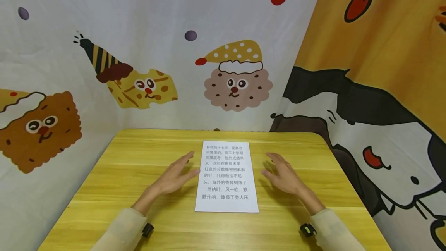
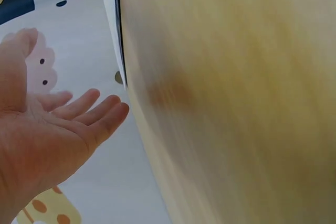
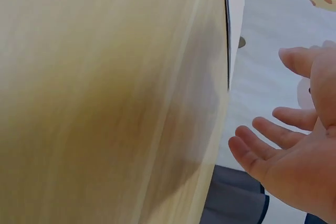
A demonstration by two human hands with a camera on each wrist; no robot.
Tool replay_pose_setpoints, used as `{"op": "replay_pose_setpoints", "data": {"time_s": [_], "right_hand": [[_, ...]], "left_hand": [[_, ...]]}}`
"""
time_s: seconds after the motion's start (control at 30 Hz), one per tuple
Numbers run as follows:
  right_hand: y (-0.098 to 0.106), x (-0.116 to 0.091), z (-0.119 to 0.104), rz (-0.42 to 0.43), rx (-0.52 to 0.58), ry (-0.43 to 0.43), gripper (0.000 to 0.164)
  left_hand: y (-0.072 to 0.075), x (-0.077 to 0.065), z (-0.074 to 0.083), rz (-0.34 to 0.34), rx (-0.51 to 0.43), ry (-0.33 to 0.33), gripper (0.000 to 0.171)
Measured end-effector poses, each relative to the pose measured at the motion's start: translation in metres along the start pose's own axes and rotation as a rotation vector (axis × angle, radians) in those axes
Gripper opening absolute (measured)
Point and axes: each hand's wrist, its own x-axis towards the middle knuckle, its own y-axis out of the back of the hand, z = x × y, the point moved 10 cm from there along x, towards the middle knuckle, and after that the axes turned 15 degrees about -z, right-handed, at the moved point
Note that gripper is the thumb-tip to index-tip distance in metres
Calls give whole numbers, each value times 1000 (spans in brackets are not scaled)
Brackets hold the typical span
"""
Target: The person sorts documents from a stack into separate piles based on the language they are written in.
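Lower middle of head view: a white sheet of paper, printed with lines of dark Chinese characters, lies flat on the wood-grain table, its long sides running up the frame.
Left hand, head view: the left hand is left of the sheet, fingers relaxed and holding nothing, the thumb tip right by the paper's left edge.
Right hand, head view: the right hand is on the other side, also loose and without a grasp, with a strip of bare table between it and the paper's right edge.
Cloth, head view: a printed backdrop fills the upper frame, with cartoon biscuits and cheese.
Left wrist view: the left hand enters from the left side, fingers spread and palm bare; the sheet, seen nearly edge-on, is at upper centre-left, beyond the fingertips.
Right wrist view: the right hand comes in at the lower right, fingers apart and nothing gripped; the sheet's thin edge runs down from the top, right of centre, up and left of the thumb.
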Motion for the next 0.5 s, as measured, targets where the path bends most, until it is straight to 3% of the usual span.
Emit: {"op": "replay_pose_setpoints", "data": {"time_s": [0.5], "right_hand": [[-15,11,2,-38,216,-81,68]], "left_hand": [[-13,10,-2,16,-111,51,88]]}}
